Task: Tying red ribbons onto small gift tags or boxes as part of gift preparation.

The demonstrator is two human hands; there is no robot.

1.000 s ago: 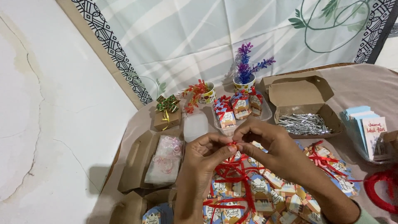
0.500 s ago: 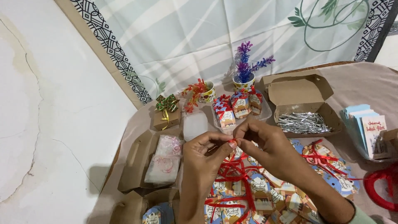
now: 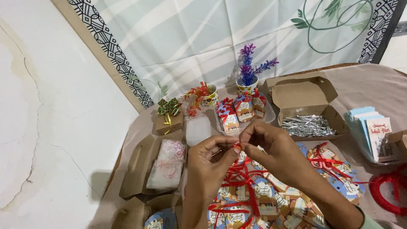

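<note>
Two hands meet, left hand and right hand pinching red ribbon, seemingly above printed tags

Directly under the fingers lay a heap of printed cards laced with red ribbon, so no bare tabletop showed beneath them. Just beyond the fingers stood a tray of wrapped packets, with two small pots behind it. Left of the fingers, a clear lid and an open box of plastic bags blocked the way. To the right, an open box of silver ties stood close. Open tabletop remained only far right, behind that box.
</note>
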